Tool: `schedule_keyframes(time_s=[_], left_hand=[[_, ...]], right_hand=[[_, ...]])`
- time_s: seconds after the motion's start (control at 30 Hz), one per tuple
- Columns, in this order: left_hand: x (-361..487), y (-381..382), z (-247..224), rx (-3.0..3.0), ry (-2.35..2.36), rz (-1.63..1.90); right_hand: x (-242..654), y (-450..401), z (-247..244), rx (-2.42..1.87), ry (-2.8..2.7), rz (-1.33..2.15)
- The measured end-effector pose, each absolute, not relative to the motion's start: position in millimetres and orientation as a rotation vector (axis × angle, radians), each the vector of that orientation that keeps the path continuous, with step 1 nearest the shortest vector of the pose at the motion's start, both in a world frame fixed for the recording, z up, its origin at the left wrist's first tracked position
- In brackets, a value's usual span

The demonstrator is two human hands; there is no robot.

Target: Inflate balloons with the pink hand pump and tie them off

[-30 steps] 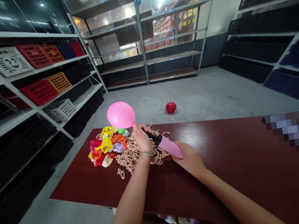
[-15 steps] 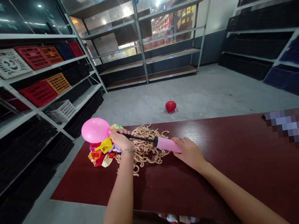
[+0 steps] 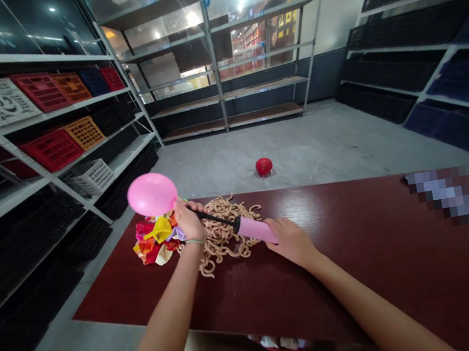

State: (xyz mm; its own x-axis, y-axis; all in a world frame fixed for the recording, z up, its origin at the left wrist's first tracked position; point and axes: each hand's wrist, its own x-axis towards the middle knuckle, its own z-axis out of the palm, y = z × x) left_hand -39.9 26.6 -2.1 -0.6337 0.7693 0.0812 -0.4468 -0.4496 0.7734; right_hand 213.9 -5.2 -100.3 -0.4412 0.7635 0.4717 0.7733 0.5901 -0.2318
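Observation:
My left hand [image 3: 189, 221] pinches the neck of a pink inflated balloon [image 3: 152, 194] around the tip of a black pump nozzle [image 3: 212, 218]. My right hand [image 3: 293, 242] grips the end of a pink hand pump [image 3: 255, 230], which lies low over the dark red wooden tabletop [image 3: 252, 283]. Under my left hand and to its left lies a heap of limp multicoloured balloons [image 3: 152, 243]. A tangle of tan curled pieces [image 3: 222, 238] sits beneath the nozzle, though their material is hard to tell.
A red balloon [image 3: 264, 166] rests on the grey floor beyond the table. Metal shelves [image 3: 217, 70] stand ahead, and shelves with plastic crates [image 3: 52, 149] line the left. Dark crates [image 3: 400, 67] fill the right shelves. A pixelated patch [image 3: 451, 196] covers the table's right side.
The pink balloon has swung left from above the tan tangle to above the multicoloured heap and looks slightly larger. The pump now lies flatter, and both hands have shifted left with it.

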Motion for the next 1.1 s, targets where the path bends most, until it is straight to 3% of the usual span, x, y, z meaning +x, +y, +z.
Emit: schedule_keyframes(time_s=[0.17,0.43,0.8,1.1], left_hand=[[-45.3,39.9,15.9,0.513,0.905,2.299],[56.6,37.0,-27.4,0.643,0.918,2.099],[-56.2,42.7,22.4,0.547,0.952,2.243],[57.5,40.1,-20.7,0.627,0.842,2.087]], right_hand=[[212.3,-2.5,-100.4,-1.243,-2.203,0.036],[220.9,-3.1,-96.7,-1.392,-2.089,0.056],[211.2,-5.5,-96.0,-1.21,-2.214,0.215],[220.9,-6.2,-95.0,-1.34,-2.049,0.162]])
